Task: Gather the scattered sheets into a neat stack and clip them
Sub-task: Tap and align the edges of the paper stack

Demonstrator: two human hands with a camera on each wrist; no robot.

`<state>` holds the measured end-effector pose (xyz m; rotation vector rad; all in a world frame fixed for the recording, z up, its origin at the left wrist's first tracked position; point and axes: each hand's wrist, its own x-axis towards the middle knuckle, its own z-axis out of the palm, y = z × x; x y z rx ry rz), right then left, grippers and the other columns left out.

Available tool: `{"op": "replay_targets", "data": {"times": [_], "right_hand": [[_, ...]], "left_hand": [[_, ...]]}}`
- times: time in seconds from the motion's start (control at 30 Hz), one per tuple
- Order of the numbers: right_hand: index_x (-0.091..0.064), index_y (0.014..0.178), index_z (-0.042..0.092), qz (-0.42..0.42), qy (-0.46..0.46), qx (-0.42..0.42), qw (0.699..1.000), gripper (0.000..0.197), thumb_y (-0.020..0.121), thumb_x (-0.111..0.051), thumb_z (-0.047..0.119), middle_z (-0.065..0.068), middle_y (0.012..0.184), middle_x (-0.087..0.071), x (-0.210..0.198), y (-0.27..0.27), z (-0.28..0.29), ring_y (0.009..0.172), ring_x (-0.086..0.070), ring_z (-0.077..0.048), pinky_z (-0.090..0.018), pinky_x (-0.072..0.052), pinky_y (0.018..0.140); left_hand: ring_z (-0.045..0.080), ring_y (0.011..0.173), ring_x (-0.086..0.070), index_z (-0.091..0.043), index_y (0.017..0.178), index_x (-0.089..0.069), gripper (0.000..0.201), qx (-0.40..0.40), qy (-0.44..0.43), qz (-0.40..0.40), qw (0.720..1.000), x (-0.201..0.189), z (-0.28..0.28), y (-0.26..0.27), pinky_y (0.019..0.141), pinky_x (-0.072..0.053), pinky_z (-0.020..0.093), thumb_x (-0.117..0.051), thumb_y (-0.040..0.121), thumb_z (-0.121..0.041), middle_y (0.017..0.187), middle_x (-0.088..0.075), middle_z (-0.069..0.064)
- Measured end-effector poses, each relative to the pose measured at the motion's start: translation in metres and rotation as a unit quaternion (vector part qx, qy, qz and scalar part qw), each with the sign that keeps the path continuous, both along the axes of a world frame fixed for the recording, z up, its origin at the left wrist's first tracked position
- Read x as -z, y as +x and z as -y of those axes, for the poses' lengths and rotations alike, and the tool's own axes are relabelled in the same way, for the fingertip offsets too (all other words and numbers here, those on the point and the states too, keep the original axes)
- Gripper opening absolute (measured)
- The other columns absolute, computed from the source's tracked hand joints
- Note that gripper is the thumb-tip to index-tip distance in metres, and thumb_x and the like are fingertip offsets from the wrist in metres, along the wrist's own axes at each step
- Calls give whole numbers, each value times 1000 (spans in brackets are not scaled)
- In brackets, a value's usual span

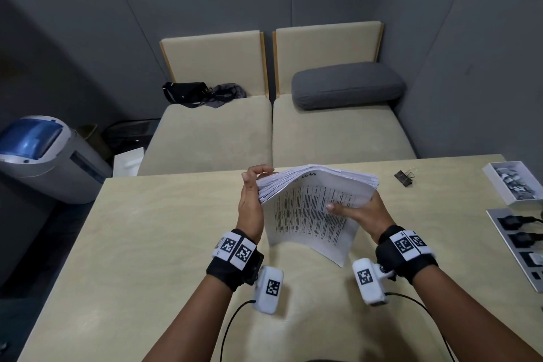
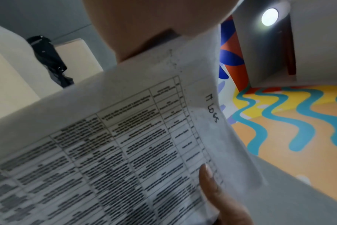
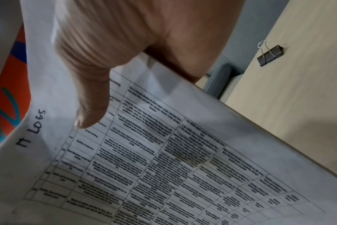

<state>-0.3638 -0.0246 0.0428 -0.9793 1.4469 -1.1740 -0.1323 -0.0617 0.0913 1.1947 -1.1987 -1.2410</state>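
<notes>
Both hands are holding the paper stack [image 1: 311, 209] upright on the table [image 1: 152, 229]: left hand [image 1: 251, 203] cupping its left edge, right hand [image 1: 357, 209] pinching the right w/ thumb on front. Top edges are fanning unevenly; loosening grip prob. means sheets sliding apart. Binder clip [image 1: 405, 177] is lying well apart, to the right.
</notes>
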Motion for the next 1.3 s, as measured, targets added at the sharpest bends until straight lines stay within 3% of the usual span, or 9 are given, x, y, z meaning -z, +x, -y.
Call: {"op": "replay_targets", "data": {"times": [0.23,0.33,0.47,0.53,0.63,0.8,0.93,1.1,1.3], "right_hand": [[-59,118,12,8,-11,72,997,93,41,-95,51,-7,110,-71,2,-2,4,101,-69,-22,-42,-55,90],[-64,111,11,26,-28,101,994,85,41,-93,51,-6,104,-74,-10,6,4,94,-71,-19,-36,-56,84],[-69,100,11,34,-44,112,992,62,48,-88,39,-5,95,-76,-20,10,1,87,-73,-17,-31,-57,78],[-69,97,13,37,-47,108,992,58,48,-87,39,-4,93,-76,-22,10,-1,86,-73,-15,-29,-56,74],[-69,100,12,37,-48,102,993,56,52,-88,35,-3,94,-76,-20,8,-1,88,-73,-16,-29,-56,76],[-61,118,9,19,-4,79,997,83,48,-95,38,-9,111,-72,2,-3,5,104,-69,-20,-37,-53,92],[-53,124,14,4,23,67,997,102,37,-99,42,-4,117,-69,10,-12,8,107,-67,-21,-44,-52,96],[-54,124,10,-14,34,55,998,103,36,-100,38,-7,115,-70,5,-16,12,107,-68,-22,-45,-52,96],[-55,123,7,-14,35,55,998,103,36,-100,37,-8,114,-70,3,-15,10,106,-68,-23,-47,-52,96]], "left_hand": [[36,101,-62,-19,94,-59,78,-74,-25,-83,993,-2,10,-14,93,-47,46,-20,78,-84,104,-69,16],[23,96,-62,-22,96,-57,82,-60,-38,-124,990,-2,5,-22,87,-49,36,-32,64,-93,105,-67,8],[16,98,-56,-19,107,-52,86,-65,-59,-107,990,8,2,-19,84,-46,28,-39,64,-92,109,-57,7],[9,101,-56,-18,119,-47,84,-47,-76,-66,994,13,-1,-14,86,-45,23,-48,68,-84,113,-56,-2],[4,115,-56,-22,133,-39,79,8,-75,7,997,21,-6,-7,92,-46,18,-74,69,-54,124,-57,-11],[1,105,-61,-32,122,-46,67,34,-40,58,997,27,2,1,89,-50,22,-85,68,-26,114,-64,-10],[3,98,-66,-32,110,-54,45,41,-35,36,998,21,3,-1,87,-53,25,-80,74,-22,100,-70,-17],[14,101,-67,-21,112,-56,37,42,-38,-6,998,13,1,-4,89,-52,32,-74,81,-17,105,-70,-2],[11,94,-64,-16,108,-62,29,74,-81,21,994,1,3,-1,84,-54,29,-75,81,-16,100,-67,-11]]}}
